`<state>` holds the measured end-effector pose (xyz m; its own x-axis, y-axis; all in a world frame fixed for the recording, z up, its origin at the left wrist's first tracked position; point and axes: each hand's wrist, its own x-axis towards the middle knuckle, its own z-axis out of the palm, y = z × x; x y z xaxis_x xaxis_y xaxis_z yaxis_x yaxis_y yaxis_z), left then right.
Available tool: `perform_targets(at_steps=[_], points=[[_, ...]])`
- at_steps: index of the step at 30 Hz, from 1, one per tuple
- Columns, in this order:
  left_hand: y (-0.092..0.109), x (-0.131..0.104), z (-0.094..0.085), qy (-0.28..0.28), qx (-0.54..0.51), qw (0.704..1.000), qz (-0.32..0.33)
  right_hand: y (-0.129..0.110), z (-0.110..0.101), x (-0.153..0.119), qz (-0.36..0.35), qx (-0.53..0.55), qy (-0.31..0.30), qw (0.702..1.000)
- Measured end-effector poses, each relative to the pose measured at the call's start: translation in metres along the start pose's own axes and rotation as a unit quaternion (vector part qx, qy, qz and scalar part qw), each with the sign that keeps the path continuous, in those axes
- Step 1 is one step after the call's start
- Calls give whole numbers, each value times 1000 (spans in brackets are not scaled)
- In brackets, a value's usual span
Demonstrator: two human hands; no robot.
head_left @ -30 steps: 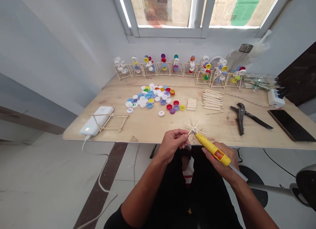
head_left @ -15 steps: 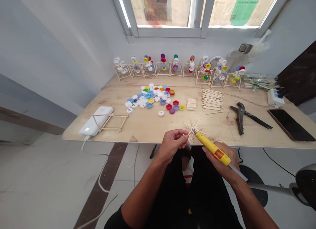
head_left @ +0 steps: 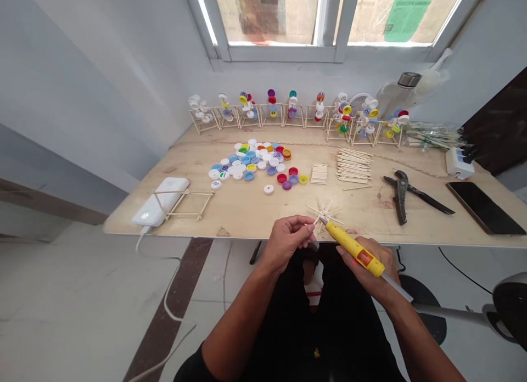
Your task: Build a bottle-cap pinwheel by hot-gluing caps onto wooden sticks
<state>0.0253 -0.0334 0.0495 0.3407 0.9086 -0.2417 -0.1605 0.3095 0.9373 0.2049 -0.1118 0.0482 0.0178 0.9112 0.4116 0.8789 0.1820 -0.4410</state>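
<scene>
Tabletop (head_left: 242, 209): stick star (head_left: 325, 212) beside L hand (head_left: 285, 239) pinching stick (head_left: 317, 220); R hand (head_left: 387, 257) gripping glue gun (head_left: 349, 246).

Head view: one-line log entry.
right hand: holds yellow glue gun; left hand: at edge of pale wooden-stick star; nozzle: near star's centre

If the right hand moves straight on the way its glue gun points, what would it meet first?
The right hand would likely bring the glue gun into the star of sticks first; whether the nozzle touches it is unclear.
</scene>
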Motion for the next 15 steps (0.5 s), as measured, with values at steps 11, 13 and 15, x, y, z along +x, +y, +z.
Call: perform_targets(at_steps=[11,13,15], points=[[-1,0,-3,-20,-27,999,-5,1,-1,0,1,14,-2,1000],[0,0,-3,-21,-36,999,-9,1,-1,0,3,13,1,1000],[0,0,-2,-24,-43,999,-13,1,-1,0,3,12,2,1000]])
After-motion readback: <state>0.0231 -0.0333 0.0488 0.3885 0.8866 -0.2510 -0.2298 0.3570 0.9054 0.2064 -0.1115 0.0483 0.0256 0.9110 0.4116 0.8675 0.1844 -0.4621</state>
